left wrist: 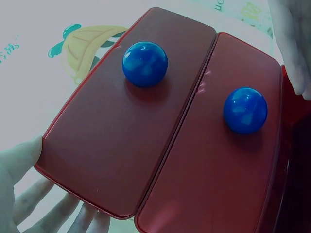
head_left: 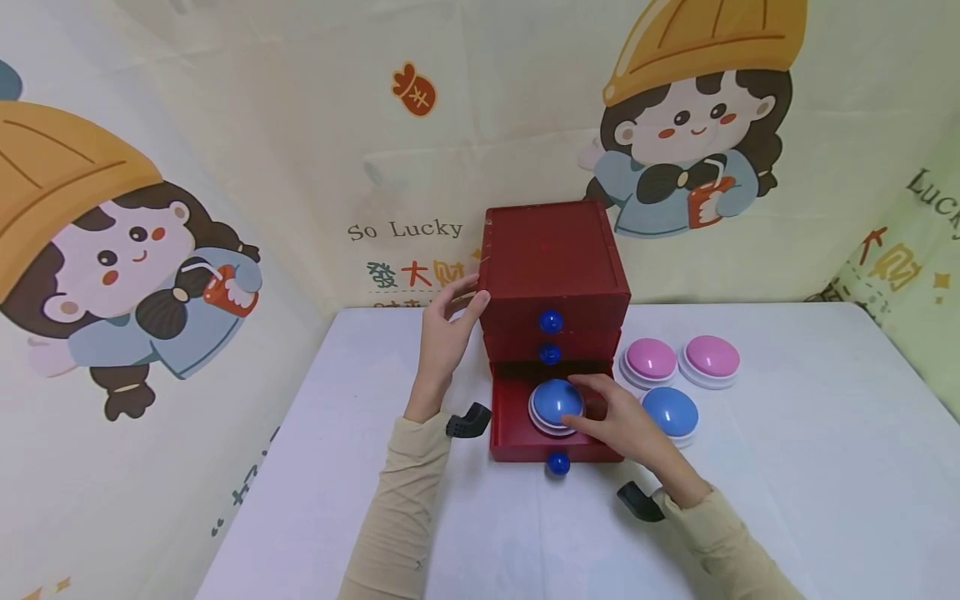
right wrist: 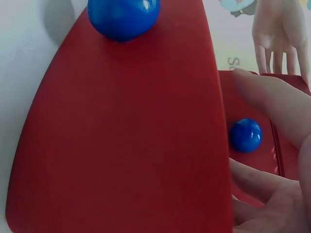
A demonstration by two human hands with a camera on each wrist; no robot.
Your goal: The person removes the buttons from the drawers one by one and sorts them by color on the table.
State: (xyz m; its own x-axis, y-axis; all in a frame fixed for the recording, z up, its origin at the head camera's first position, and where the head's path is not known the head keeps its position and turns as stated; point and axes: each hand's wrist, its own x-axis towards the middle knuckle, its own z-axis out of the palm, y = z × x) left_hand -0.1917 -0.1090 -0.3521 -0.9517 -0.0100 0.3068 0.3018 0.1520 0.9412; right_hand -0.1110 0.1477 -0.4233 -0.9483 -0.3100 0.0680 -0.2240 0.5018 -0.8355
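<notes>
A dark red three-drawer box (head_left: 555, 250) stands on the table with its bottom drawer (head_left: 510, 437) pulled out. In that drawer sits a blue dome-topped button (head_left: 557, 400) with a white base. My right hand (head_left: 618, 417) holds this button at its right side, thumb and index finger on its edge. The drawer front hides the button in the right wrist view. My left hand (head_left: 446, 333) rests against the box's left side, fingers extended and thumb (left wrist: 22, 158) at the front edge. Two upper drawers with blue knobs (left wrist: 145, 64) are closed.
Right of the box lie two pink dome buttons (head_left: 651, 358) and another blue dome button (head_left: 670, 412), partly behind my right hand. A printed cloth (head_left: 420, 167) hangs behind the white table (head_left: 810, 467). A black wrist camera (head_left: 641, 502) sticks out by my right sleeve.
</notes>
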